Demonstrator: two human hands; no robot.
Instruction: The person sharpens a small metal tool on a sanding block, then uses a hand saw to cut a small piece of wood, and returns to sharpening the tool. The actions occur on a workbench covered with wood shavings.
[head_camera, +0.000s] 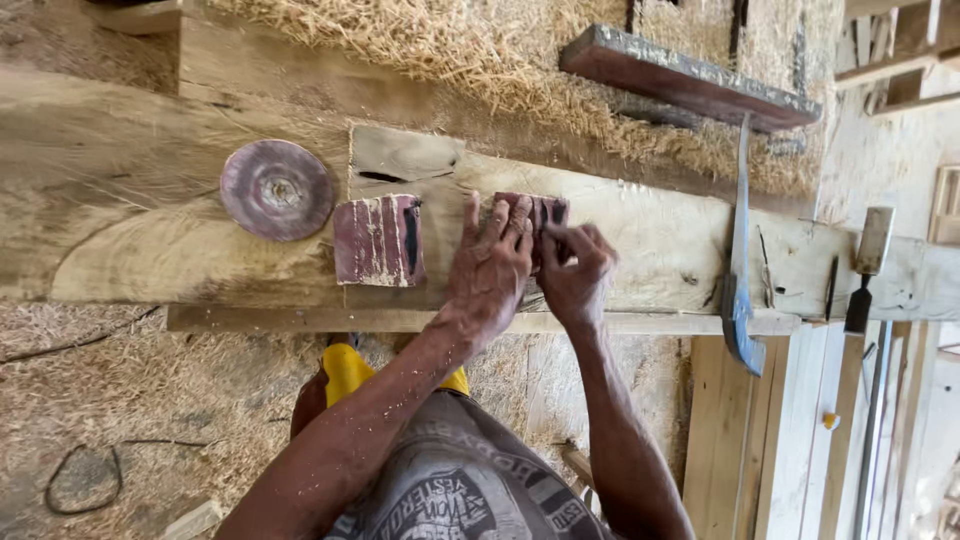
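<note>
Rough wooden beam (650, 240) bearing sanding disc (277, 189), sandpaper pieces (378, 241), chisel (868, 262).

Both hands, left hand (492, 262) and right hand (575, 272), press a maroon sandpaper piece (535, 210) on the wooden beam (650, 240), round disc (277, 189) far left
</note>
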